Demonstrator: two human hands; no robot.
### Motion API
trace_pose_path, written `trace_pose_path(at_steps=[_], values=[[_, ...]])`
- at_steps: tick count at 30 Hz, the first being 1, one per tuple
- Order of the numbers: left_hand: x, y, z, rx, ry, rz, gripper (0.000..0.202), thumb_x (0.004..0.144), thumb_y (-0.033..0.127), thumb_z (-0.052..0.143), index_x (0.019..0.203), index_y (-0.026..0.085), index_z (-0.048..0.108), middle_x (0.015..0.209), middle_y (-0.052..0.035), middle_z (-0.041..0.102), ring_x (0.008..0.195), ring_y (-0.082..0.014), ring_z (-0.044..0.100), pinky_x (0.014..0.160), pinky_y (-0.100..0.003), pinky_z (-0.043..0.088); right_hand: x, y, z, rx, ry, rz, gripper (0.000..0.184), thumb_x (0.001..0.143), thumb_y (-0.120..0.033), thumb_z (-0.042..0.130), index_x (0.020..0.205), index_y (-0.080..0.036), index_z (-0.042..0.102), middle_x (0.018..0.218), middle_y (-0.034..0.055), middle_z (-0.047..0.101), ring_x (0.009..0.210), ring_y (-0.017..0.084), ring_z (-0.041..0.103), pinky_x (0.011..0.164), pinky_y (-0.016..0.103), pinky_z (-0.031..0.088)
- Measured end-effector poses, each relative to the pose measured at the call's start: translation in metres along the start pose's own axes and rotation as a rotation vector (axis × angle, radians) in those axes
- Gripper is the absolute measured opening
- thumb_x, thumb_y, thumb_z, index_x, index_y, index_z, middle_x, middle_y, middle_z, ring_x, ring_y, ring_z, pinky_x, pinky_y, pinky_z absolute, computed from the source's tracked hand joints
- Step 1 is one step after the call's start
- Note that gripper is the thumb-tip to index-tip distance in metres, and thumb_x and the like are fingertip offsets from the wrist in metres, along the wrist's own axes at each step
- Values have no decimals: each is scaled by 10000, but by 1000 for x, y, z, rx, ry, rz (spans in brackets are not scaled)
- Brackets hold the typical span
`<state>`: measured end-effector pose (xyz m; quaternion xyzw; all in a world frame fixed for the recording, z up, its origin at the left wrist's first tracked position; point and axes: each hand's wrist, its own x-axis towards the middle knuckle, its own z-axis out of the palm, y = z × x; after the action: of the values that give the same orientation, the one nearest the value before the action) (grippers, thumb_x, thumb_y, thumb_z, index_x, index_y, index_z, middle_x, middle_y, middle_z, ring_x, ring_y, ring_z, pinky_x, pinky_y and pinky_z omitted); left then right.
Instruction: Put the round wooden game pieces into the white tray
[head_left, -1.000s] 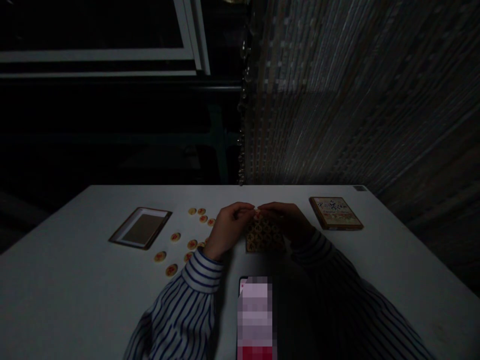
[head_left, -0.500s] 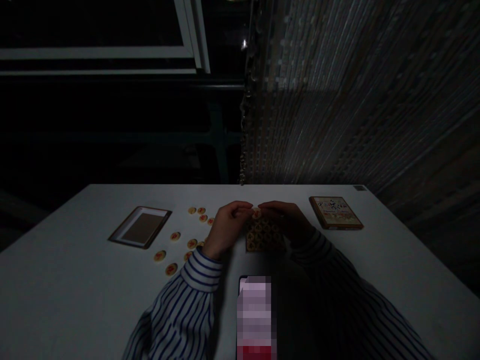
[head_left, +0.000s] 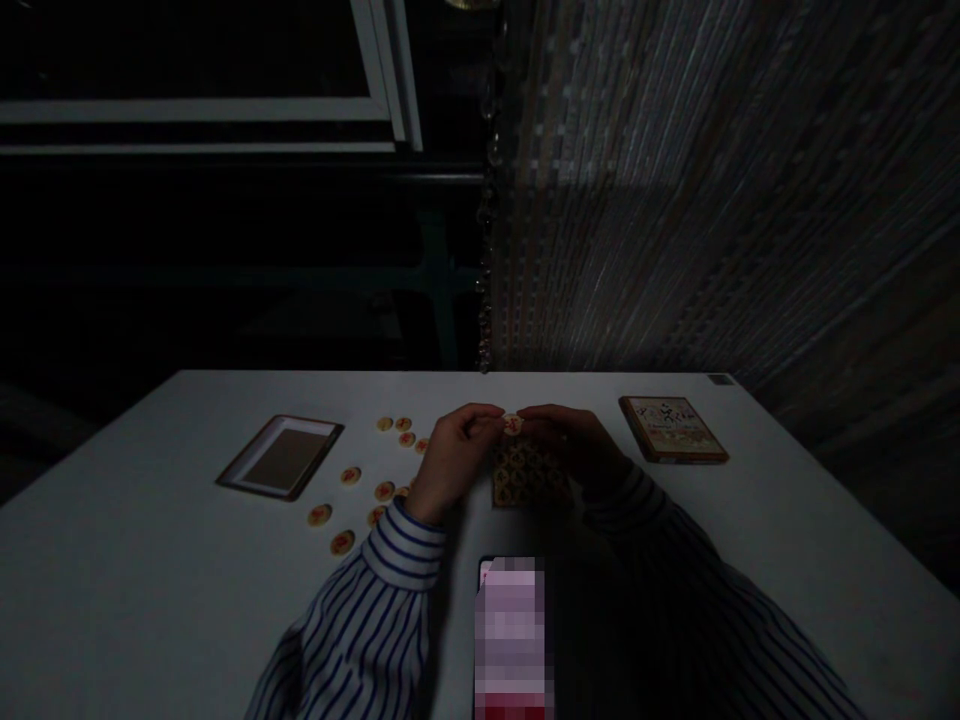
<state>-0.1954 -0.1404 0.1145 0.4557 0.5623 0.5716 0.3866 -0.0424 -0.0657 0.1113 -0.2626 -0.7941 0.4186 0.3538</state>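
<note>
Between the fingertips of both hands is a round Chinese chess piece [head_left: 513, 425] with a red character. My left hand [head_left: 459, 450] grips it from the left, fingers curled. From the right, my right hand [head_left: 574, 445] pinches the same piece, its fingers in shadow. Just below the hands lies a box tray [head_left: 495, 500] packed with rows of similar pieces [head_left: 514, 478]; the hands cover part of it. Left of my left wrist, several loose chess pieces [head_left: 350, 476] with red markings are scattered on the white table [head_left: 172, 560].
An open, shallow box part [head_left: 247, 489] lies on the left. A printed box lid [head_left: 673, 428] rests at the right. Nearest me is a phone [head_left: 514, 630] with a blurred screen. Behind the table hang a bead-string curtain [head_left: 615, 220] and a window frame [head_left: 225, 110].
The piece has turned slightly in my fingers, its red character now at a different angle. Both hands stay in almost the same place.
</note>
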Motion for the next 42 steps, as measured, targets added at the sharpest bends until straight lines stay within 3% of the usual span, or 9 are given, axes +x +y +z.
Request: trace_pose_path(at_steps=[16, 42], values=[[-2, 1, 0, -36, -66, -32, 220, 700, 278, 592, 874, 144, 604, 773, -36, 649, 730, -135, 598, 678, -251, 466, -1, -6, -3, -20, -32, -22, 194, 758, -306, 552, 873, -178, 641, 833, 46, 676, 759, 147, 619, 688, 262, 498], [0, 1, 0, -102, -8, -32, 234, 666, 247, 626, 873, 140, 604, 769, -37, 652, 740, -131, 599, 695, -246, 460, -1, -2, -4, -101, 0, -43, 221, 759, -332, 526, 892, -193, 634, 828, 41, 677, 741, 156, 623, 652, 270, 503]])
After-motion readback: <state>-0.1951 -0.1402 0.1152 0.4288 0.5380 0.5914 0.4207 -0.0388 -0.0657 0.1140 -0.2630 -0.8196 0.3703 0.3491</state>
